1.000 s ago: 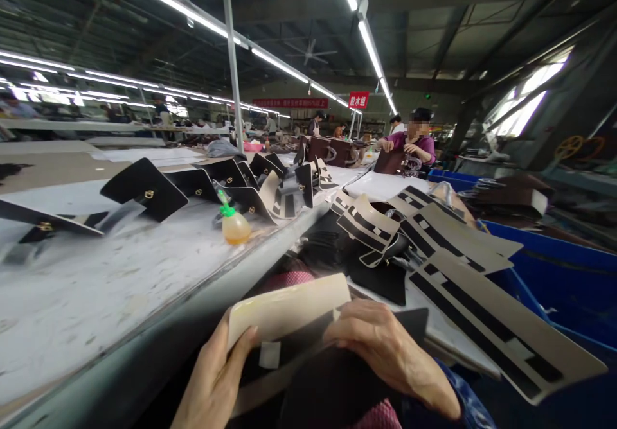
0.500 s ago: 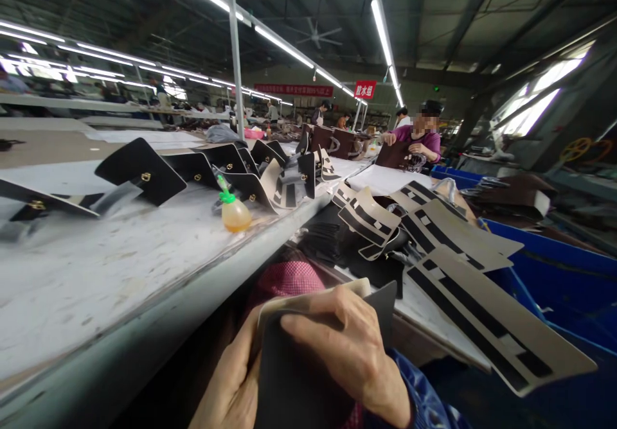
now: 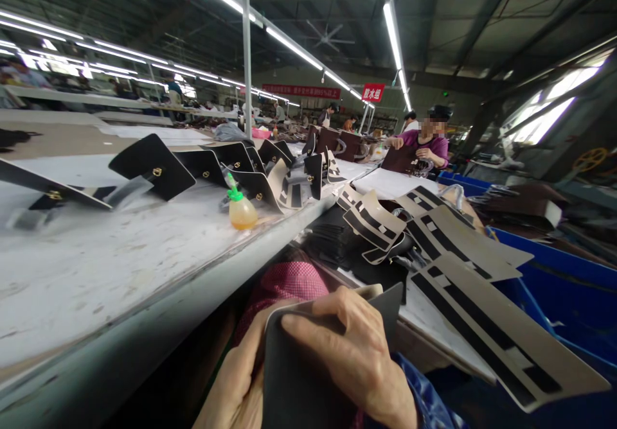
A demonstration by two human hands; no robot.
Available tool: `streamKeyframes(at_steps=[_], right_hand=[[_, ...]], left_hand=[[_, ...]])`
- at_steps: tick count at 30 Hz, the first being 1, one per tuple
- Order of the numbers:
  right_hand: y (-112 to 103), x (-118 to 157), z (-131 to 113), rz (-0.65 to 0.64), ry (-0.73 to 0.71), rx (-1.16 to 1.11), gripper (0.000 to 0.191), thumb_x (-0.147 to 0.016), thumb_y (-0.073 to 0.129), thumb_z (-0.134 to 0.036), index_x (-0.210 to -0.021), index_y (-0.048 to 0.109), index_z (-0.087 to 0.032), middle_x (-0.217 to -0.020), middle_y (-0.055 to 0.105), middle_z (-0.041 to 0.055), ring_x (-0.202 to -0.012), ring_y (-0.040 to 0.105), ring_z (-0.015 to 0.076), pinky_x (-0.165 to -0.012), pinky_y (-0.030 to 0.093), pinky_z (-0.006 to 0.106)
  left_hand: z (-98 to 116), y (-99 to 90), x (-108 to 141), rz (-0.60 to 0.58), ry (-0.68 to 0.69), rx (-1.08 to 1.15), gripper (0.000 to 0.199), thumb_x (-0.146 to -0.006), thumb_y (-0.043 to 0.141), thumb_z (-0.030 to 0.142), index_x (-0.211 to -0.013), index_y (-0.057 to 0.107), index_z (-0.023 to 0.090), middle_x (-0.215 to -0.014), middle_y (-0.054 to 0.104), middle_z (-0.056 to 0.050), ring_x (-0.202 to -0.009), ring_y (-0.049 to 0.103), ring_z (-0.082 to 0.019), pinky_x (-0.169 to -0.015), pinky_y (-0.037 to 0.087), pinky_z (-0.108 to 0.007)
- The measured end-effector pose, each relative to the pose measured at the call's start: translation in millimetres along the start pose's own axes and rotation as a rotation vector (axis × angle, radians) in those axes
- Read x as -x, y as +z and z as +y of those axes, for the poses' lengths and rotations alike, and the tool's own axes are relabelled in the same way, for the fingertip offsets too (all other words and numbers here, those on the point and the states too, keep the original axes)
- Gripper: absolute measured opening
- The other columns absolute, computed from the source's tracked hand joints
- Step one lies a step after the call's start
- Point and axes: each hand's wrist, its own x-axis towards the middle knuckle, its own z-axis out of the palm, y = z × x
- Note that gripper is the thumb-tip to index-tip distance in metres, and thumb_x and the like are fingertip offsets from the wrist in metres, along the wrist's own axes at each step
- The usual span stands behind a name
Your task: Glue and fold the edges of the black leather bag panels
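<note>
A folded black leather piece (image 3: 299,377) with a pale underside sits low in the head view, over my lap. My right hand (image 3: 359,358) lies flat across its black face, fingers pressing the fold down. Beneath its left edge, my left hand (image 3: 236,387) grips it, thumb up along the side. A red checked cloth (image 3: 289,284) shows just behind the piece.
A long white worktable (image 3: 106,268) runs along my left, carrying an orange glue bottle (image 3: 241,210) and black flaps with gold clasps (image 3: 152,171). Beige-and-black striped panels (image 3: 463,268) fan out at right over blue bins (image 3: 563,268). A person in purple (image 3: 427,143) works farther along.
The piece has been folded over: its pale underside faced me a second ago, now the black side does. My right hand slid onto the black face, and the view shifted slightly.
</note>
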Motion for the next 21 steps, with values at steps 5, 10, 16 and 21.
streamKeyframes(at_steps=[5, 10, 16, 21], right_hand=[[1.6, 2.6, 0.6, -0.02, 0.006, 0.005, 0.019, -0.1, 0.06, -0.016, -0.111, 0.074, -0.023, -0.086, 0.065, 0.0033, -0.075, 0.06, 0.0137, -0.062, 0.048, 0.026], [2.9, 8.2, 2.8, -0.049, 0.019, 0.009, 0.022, -0.098, 0.062, -0.015, -0.115, 0.072, -0.026, -0.088, 0.064, 0.0027, -0.077, 0.061, 0.0137, -0.063, 0.048, 0.026], [0.2, 14.9, -0.9, -0.099, 0.081, 0.009, 0.022, -0.099, 0.061, -0.014, -0.114, 0.073, -0.025, -0.086, 0.064, 0.0027, -0.074, 0.06, 0.0133, -0.061, 0.046, 0.026], [3.0, 16.2, -6.0, -0.091, 0.083, -0.018, 0.022, -0.101, 0.057, -0.015, -0.113, 0.074, -0.023, -0.085, 0.064, 0.003, -0.072, 0.059, 0.0123, -0.061, 0.046, 0.024]], left_hand=[[2.2, 1.4, -3.4, -0.089, 0.065, -0.01, 0.048, -0.104, 0.037, 0.046, -0.151, 0.043, 0.038, -0.14, 0.065, -0.001, -0.135, 0.055, -0.019, -0.108, 0.048, -0.023], [1.2, -0.7, -1.5, 0.012, 0.156, -0.15, 0.047, -0.101, 0.043, 0.039, -0.147, 0.052, 0.031, -0.137, 0.067, -0.004, -0.126, 0.063, -0.022, -0.105, 0.05, -0.026], [-22.9, -12.8, 4.8, 0.094, 0.171, -0.217, 0.038, -0.098, 0.049, 0.042, -0.128, 0.07, 0.03, -0.135, 0.067, -0.003, -0.123, 0.065, -0.023, -0.1, 0.054, -0.028], [-35.5, -17.1, 8.9, 0.251, 0.032, -0.186, 0.036, -0.095, 0.056, 0.045, -0.121, 0.074, 0.027, -0.123, 0.074, -0.006, -0.114, 0.071, -0.027, -0.087, 0.063, -0.03]])
